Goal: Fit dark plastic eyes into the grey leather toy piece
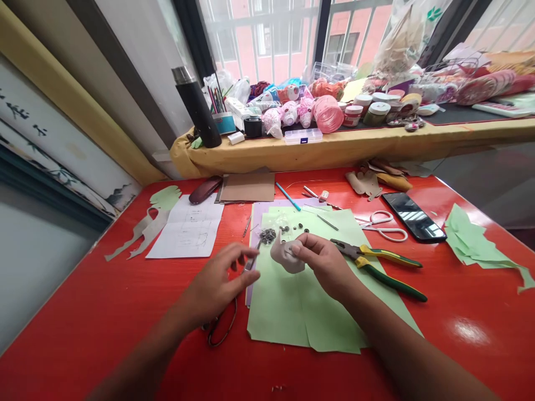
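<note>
Pinching a pale cut-out (288,263) in right hand (328,262) over green paper (288,312), left hand (221,278) unclenched at its left edge; likely positioning, next needing steadiness!

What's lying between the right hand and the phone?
In the head view, from the right hand: first the pliers, across the edge of the green paper, then the scissors beside the phone.
</note>
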Motion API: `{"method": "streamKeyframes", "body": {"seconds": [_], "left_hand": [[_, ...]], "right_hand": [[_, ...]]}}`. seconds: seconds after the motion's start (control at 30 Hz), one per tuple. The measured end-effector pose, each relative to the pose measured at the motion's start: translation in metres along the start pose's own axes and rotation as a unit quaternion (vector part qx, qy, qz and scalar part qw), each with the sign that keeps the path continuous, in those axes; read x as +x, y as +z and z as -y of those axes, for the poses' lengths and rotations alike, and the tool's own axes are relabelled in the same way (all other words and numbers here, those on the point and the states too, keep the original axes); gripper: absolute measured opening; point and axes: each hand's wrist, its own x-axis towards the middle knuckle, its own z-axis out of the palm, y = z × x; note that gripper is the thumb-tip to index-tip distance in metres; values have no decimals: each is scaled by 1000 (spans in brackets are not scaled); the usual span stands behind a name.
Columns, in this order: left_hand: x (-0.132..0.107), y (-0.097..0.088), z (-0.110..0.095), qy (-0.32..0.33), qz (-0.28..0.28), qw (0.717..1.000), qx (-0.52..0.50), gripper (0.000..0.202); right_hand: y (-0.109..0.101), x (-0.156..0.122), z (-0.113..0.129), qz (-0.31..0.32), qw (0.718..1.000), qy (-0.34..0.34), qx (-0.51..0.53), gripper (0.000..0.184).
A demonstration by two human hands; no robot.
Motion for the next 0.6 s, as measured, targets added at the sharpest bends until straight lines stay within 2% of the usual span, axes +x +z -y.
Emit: {"method": "streamKeyframes", "body": {"seconds": [0.07, 0.1, 0.17, 0.27, 0.33, 0.47, 0.6], "left_hand": [[13, 7, -8, 25, -81, 996, -19, 46], [20, 11, -11, 42, -90, 995, -23, 48], [29, 19, -16, 67, -76, 994, -33, 41], [35, 29, -17, 66, -43, 994, -76, 29], [34, 33, -15, 65, -44, 990, -113, 24], [30, 37, -9, 74, -36, 983, -165, 17], [27, 35, -7, 54, -22, 986, -154, 11]], "right_hand": [[3, -3, 1, 16, 1000, -5, -23, 41], [4, -4, 2, 25, 999, -11, -39, 41], [5, -6, 3, 36, 996, -29, -79, 40], [5, -8, 4, 37, 990, -55, -124, 37], [5, -8, 4, 41, 988, -60, -136, 35], [7, -8, 4, 59, 988, -54, -134, 33], [8, -10, 5, 78, 985, -39, -147, 31]]}}
